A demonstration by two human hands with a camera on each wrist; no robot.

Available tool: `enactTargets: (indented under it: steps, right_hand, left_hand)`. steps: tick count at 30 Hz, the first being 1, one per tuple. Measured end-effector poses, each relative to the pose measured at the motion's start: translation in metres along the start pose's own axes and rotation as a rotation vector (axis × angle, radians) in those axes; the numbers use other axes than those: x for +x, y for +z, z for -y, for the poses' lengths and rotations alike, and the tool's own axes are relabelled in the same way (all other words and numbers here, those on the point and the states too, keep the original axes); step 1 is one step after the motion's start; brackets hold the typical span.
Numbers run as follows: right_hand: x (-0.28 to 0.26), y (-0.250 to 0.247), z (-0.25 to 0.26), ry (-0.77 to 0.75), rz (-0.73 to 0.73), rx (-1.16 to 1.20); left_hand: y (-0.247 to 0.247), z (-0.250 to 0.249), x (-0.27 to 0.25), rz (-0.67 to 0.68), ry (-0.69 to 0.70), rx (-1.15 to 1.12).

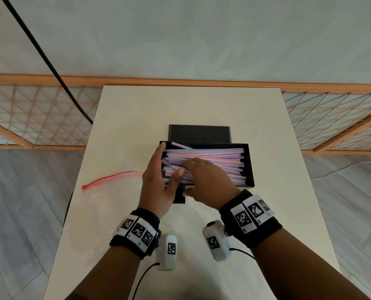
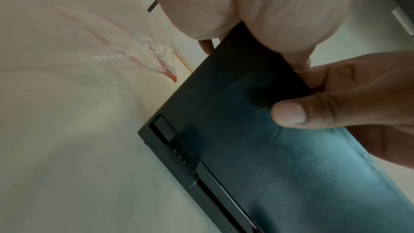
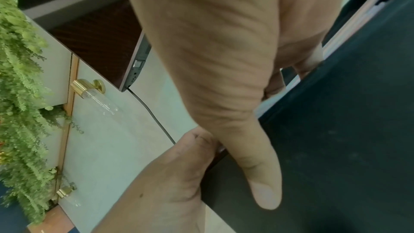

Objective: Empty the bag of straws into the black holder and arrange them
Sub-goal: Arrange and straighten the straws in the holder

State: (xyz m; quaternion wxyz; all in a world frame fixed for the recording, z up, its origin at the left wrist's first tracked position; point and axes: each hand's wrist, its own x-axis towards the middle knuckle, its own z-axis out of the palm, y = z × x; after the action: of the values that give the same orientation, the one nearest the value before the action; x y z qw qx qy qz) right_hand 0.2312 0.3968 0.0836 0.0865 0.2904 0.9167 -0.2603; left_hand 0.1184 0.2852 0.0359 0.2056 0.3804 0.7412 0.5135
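- Head view: a black holder (image 1: pixel 248 167) is seen on a pale table (image 1: pixel 266 131), filled with pink-and-blue straws (image 1: pixel 214 155) laid lengthwise, a few of them askew.
- The left hand (image 1: pixel 158 182) is set against the holder's left end, its fingers extended along the wall and the straw ends; no curl round anything is shown, so it is read as spread.
- The right hand (image 1: pixel 206 180) is laid over the near-left part of the straws, fingers bent down among them and thumb at the front wall; whether straws are pinched cannot be told.
- An emptied clear bag (image 1: pixel 113 180) with a red zip strip is seen flat on the table, left of the holder and apart from it.
- A black lid (image 1: pixel 199 133) is seen just behind the holder.
- Left wrist view: the holder's dark outer wall (image 2: pixel 257 139) is shown, with a thumb (image 2: pixel 313 112) pressed on it; the bag (image 2: pixel 143 54) is seen beyond.
- Right wrist view: the right thumb (image 3: pixel 257 174) is seen laid on the holder's front wall (image 3: pixel 347 148), with 1 strip of straws (image 3: pixel 351 22) visible past the fingers.
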Motion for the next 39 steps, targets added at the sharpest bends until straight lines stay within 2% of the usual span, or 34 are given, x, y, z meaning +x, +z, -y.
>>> enactTargets:
  steps: [7,29,34,39]
  right_hand:
    - [0.012,0.002,-0.001,0.037,0.023,-0.010]
    - [0.018,-0.009,-0.003,0.004,0.087,-0.086]
    - [0.020,-0.006,0.000,-0.044,0.049,-0.195]
    - [0.017,-0.004,0.003,-0.093,-0.053,-0.276]
  left_hand:
    - [0.001,0.002,0.002,-0.011,0.021,0.031]
    - [0.001,0.006,-0.001,-0.007,0.026,0.051]
    - [0.000,0.004,-0.001,0.010,0.043,0.010]
    - [0.000,0.005,-0.001,0.016,0.028,-0.014]
